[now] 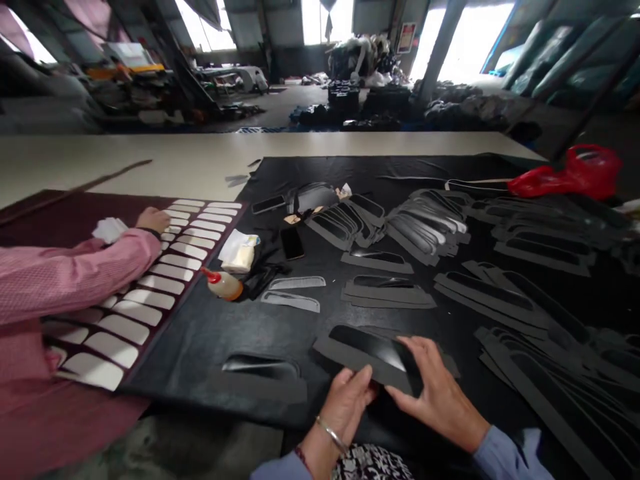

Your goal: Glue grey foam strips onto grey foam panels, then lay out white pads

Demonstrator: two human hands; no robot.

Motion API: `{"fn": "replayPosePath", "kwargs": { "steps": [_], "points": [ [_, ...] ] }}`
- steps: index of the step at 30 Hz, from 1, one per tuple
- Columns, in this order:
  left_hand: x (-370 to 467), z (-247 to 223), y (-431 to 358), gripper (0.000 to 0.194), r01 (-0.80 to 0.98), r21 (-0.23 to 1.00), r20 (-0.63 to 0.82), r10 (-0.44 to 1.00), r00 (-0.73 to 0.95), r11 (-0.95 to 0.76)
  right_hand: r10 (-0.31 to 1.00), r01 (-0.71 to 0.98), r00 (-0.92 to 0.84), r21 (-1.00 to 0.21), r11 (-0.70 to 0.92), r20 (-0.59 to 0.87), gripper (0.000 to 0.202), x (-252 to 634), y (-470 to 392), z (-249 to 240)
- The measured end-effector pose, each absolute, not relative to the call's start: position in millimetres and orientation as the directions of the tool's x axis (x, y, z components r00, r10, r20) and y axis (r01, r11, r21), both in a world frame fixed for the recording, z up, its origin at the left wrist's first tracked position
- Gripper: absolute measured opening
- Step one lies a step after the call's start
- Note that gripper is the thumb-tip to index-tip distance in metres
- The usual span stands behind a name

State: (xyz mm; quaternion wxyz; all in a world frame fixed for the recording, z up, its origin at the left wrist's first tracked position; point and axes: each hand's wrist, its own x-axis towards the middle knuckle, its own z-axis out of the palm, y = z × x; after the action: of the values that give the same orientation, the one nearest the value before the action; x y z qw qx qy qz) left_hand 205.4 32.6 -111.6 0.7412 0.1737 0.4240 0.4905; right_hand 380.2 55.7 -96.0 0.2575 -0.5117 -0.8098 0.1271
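A dark grey panel with a glossy black centre [367, 350] is held between my two hands over the black-covered table. My left hand [349, 400], with a silver bangle on its wrist, pinches the panel's lower edge. Thumb and fingers of my right hand [434, 392] grip its right end. A similar single piece [263, 378] lies to the left on the black sheet. Beyond my hands is a small stack of such pieces [387, 292], and two pale grey template-like strips [295, 293] lie left of that stack.
More piles of panels [540, 373] spread along the right. A glue bottle [225, 285], a white packet [240, 252] and a phone [292, 244] sit left of centre. A co-worker's pink sleeve [95, 273] reaches over white pieces [150, 298] at left. A red bag [570, 173] lies back right.
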Motion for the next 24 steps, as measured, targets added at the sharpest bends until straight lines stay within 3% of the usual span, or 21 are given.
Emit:
{"fn": "replayPosePath", "kwargs": {
  "steps": [2,5,9,13,20,24],
  "points": [
    [196,-95,41,0.046,-0.803,0.506,-0.46,0.886,0.057,0.314,0.877,0.75,-0.352,-0.461,0.473,0.326,0.065,358,53,-96],
    [171,-77,55,0.043,-0.888,0.449,-0.537,0.825,-0.176,0.103,0.853,0.734,-0.356,-0.451,0.507,0.381,0.069,325,49,-99],
    [130,-65,59,0.042,-0.867,0.498,-0.58,0.741,-0.338,-0.006,0.834,0.666,-0.379,-0.506,0.547,0.402,0.066,287,50,-95],
    [101,-57,49,0.042,-0.805,0.592,-0.5,0.767,-0.403,-0.036,0.843,0.547,-0.418,-0.648,0.53,0.338,0.038,256,67,-74],
    [87,-59,42,0.043,-0.693,0.721,-0.387,0.824,-0.415,-0.01,0.807,0.302,-0.589,-0.913,0.273,0.047,0.036,191,101,-38],
    [80,-64,44,0.042,-0.641,0.767,-0.362,0.833,-0.418,0.012,0.808,0.228,-0.588,-0.966,0.122,-0.036,0.04,170,105,-36]
  ]
}}
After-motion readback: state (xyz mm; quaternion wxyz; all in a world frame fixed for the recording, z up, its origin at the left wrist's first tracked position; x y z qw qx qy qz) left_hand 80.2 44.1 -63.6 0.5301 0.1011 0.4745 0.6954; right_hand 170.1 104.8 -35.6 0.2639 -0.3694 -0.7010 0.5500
